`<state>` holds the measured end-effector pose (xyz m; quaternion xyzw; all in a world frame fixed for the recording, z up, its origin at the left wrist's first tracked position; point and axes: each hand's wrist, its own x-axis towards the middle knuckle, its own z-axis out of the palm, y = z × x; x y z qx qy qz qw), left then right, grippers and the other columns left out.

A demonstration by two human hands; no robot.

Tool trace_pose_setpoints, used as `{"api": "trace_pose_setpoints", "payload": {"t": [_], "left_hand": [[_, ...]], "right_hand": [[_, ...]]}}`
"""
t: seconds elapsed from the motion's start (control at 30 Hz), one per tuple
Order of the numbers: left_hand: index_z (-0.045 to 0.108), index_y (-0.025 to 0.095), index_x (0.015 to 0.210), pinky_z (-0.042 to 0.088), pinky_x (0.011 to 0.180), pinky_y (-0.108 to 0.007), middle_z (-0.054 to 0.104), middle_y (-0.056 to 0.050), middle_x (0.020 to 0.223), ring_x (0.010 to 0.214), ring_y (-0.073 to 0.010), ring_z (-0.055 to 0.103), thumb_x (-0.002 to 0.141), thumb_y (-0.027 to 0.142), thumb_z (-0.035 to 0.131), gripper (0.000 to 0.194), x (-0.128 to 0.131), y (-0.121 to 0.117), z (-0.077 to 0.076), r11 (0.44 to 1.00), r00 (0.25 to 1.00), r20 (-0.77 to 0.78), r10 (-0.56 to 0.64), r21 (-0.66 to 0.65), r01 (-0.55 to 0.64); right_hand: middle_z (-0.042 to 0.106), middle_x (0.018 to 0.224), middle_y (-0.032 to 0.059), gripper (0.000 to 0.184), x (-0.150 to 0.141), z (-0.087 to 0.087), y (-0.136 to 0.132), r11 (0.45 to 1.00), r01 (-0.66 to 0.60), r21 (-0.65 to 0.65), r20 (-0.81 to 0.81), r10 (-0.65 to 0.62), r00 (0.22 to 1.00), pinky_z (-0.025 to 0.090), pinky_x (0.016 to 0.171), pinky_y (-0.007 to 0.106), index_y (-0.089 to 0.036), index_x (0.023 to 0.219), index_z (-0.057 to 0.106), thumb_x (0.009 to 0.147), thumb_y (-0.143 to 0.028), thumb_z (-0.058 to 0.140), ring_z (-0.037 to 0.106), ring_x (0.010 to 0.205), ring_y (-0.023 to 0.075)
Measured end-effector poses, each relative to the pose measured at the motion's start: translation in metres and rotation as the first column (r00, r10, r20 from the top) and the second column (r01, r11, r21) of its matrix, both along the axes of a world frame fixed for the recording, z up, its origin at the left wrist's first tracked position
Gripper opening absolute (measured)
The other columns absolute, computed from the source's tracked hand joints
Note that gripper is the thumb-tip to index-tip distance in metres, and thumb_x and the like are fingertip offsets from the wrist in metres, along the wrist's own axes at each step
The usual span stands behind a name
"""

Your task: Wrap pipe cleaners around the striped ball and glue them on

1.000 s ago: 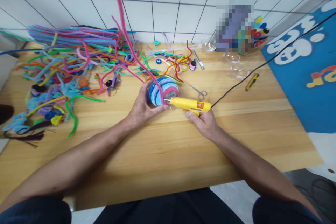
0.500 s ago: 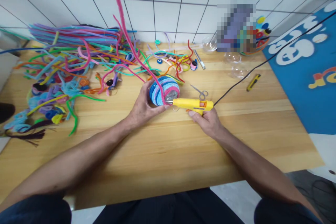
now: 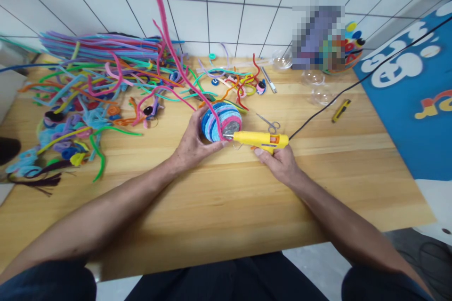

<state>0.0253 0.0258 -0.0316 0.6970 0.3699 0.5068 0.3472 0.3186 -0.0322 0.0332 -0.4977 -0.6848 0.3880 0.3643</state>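
My left hand point(image 3: 194, 140) grips a ball wrapped in blue, light blue and pink pipe cleaners point(image 3: 216, 120), fingers behind it and thumb along its lower edge. A bare greyish patch shows on the ball's right side, ringed by pink. From that side a long pink pipe cleaner point(image 3: 163, 19) runs up past the top of the view. My right hand point(image 3: 280, 162) is closed round the handle of a yellow hot glue gun point(image 3: 259, 139). Its metal nozzle points left and meets the edge of the bare patch, beside the pink strand.
Loose pipe cleaners point(image 3: 102, 84) cover the table's left and back. Behind the gun lie scissors point(image 3: 271, 126); a yellow utility knife point(image 3: 341, 111) and clear plastic balls point(image 3: 323, 94) are farther right. The gun's black cord point(image 3: 346, 89) crosses the right side toward a blue panel point(image 3: 399, 117).
Almost nothing differs. The ball and glue gun have shifted very slightly to the right; both hands keep their holds.
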Motion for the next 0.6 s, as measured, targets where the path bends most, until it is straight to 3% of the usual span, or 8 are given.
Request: {"api": "trace_pose_setpoints", "payload": {"t": [0.3, 0.6], "left_hand": [[0.039, 0.037, 0.175, 0.053, 0.138, -0.068, 0.057, -0.017, 0.174, 0.163, -0.0427, 0.063, 0.083, 0.063, 0.106, 0.117, -0.0009, 0.0004, -0.0004, 1.0, 1.0, -0.013, 0.008, -0.013, -0.009], [0.038, 0.037, 0.175, 0.051, 0.138, -0.072, 0.053, -0.018, 0.176, 0.165, -0.0443, 0.06, 0.086, 0.067, 0.103, 0.114, -0.0006, 0.0004, -0.0001, 1.0, 1.0, -0.02, -0.006, 0.0, 0.006]], "right_hand": [[0.065, 0.074, 0.0, 0.036, 0.0006, -0.0007, 0.0004, 1.0, -0.001, -0.025, 0.057, 0.002, 0.998, 0.044, 0.059, 0.031, -0.023, 0.089, 0.071, 0.103, -0.056, 0.071, 0.058, 0.064, 0.0171], [0.055, 0.061, -0.0019, 0.045, -0.0031, -0.006, 0.0001, 0.998, 0.057, -0.024, 0.063, -0.055, 0.996, 0.039, 0.058, 0.032, -0.026, 0.074, 0.061, 0.103, -0.059, 0.069, 0.051, 0.058, 0.0165]]}}
